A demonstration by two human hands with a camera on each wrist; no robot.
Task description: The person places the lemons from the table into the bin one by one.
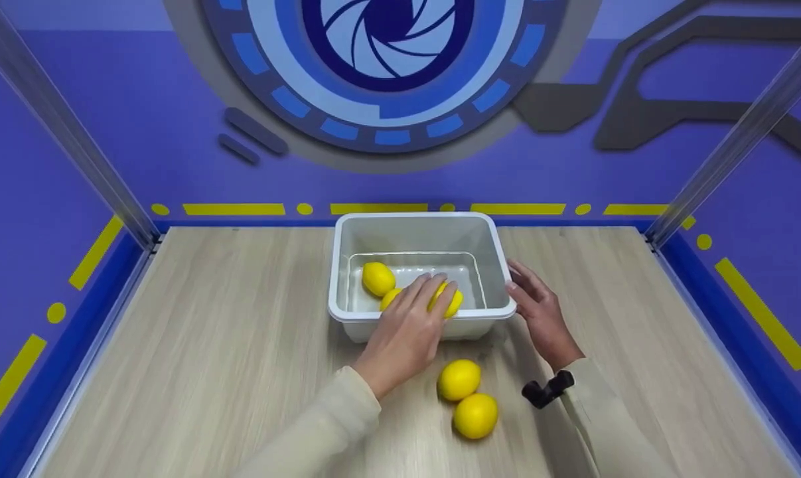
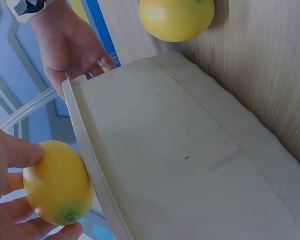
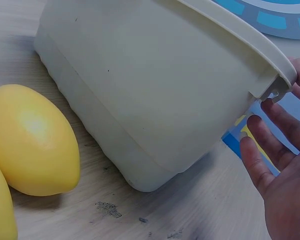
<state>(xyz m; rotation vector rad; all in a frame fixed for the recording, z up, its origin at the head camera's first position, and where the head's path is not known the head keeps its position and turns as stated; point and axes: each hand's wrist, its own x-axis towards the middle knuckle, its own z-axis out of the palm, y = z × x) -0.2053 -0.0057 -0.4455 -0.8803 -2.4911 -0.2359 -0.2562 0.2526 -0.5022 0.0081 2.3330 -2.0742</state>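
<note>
A white plastic bin (image 1: 417,330) stands on the wooden table. Over its front rim reaches my left hand (image 1: 403,332), gripping a yellow lemon (image 2: 58,182) between thumb and fingers; in the head view the fingers partly cover this lemon (image 1: 448,302). Inside the bin lies another lemon (image 1: 378,279), with a further one (image 1: 389,299) partly hidden behind the left hand. At the bin's right front corner, my right hand (image 1: 543,322) holds the rim, thumb on top and fingertips beneath. Two lemons lie on the table before the bin, one (image 1: 460,380) touching the other (image 1: 476,416).
The wooden table (image 1: 227,345) is bounded by blue-purple printed panels (image 1: 108,86) at the back and sides. Clear posts rise at the back corners. A black strap piece (image 1: 547,390) sits on the right wrist.
</note>
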